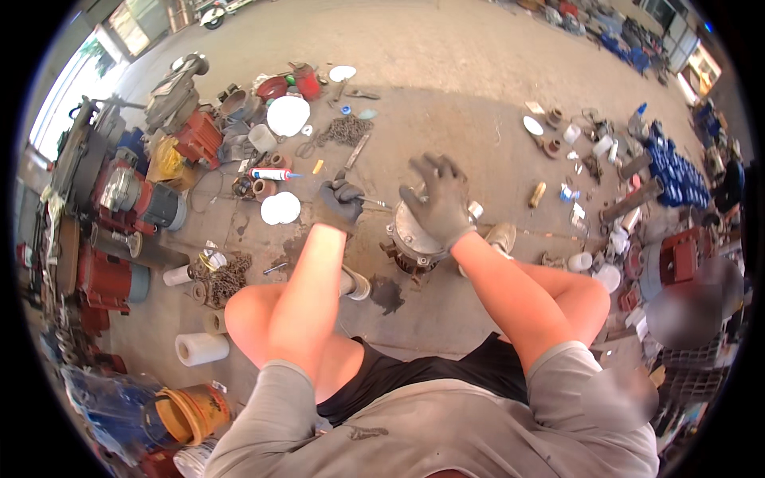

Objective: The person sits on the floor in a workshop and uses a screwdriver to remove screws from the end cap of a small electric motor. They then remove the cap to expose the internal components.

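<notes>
Between my feet stands a round grey metal housing (414, 233), with darker parts showing under its rim. My right hand (440, 199), in a dark work glove, lies over its top with the fingers spread and stretched forward; the palm hides part of the cover. To the left of the housing, my gloved left hand (341, 204) is closed in a fist around a thin-shafted metal tool (374, 201). The shaft points right, towards the housing's rim. Its handle is hidden in the fist, so its exact kind does not show.
A sealant tube (271, 174), white lids (280, 208) and a chain (346, 130) lie to the left and ahead. Electric motors (142, 199) line the left side. A plastic roll (202, 349) and orange bucket (191, 412) are nearer me. Blue parts (676, 169) are heaped on the right.
</notes>
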Demonstrator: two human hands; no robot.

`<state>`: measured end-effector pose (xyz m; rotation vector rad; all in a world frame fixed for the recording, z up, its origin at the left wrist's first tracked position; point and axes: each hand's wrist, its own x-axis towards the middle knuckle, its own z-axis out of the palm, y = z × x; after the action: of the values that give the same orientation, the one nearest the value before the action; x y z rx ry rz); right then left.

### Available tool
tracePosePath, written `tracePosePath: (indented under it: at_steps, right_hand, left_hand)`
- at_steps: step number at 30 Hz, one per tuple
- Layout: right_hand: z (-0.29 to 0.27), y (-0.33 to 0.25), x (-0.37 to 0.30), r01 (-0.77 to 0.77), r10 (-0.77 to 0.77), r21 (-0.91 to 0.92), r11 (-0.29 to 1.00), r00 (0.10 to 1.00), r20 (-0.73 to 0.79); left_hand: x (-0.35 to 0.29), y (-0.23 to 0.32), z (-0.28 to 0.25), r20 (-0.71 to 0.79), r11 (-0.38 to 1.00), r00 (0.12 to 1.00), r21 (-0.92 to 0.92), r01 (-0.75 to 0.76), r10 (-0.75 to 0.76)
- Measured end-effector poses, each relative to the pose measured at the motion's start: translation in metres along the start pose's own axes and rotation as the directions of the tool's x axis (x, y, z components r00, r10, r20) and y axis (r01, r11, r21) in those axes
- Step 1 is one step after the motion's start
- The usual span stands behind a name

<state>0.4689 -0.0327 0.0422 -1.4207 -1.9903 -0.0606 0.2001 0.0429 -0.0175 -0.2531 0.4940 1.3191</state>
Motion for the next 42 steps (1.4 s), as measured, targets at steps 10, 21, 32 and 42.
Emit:
tracePosePath:
  at_steps: [10,21,32,42]
  right_hand:
    - [0.006,0.002,0.004,-0.095,0.076,0.470,0.878,0.995,0.061]
    - [0.005,0.022,0.053,-0.089,0.049,0.060,0.994,0.873,0.485]
    - [0.000,0.034,0.075,-0.224,0.122,0.078,0.972,0.755,0.644]
    - [-0.011,0.035,0.106,0.385,-0.313,0.064,0.921,0.631,0.710]
  left_hand:
    - [-0.020,-0.072,0.056,-0.147,0.923,0.918,-0.062,-0.381,0.369]
    - [-0.028,-0.077,0.003,-0.017,0.845,0.910,0.379,-0.378,0.415]
    - [-0.041,-0.089,-0.027,0.176,0.722,0.855,0.469,-0.508,0.488]
    - [-0.068,-0.122,-0.088,0.356,0.443,0.735,0.619,-0.648,0.577]
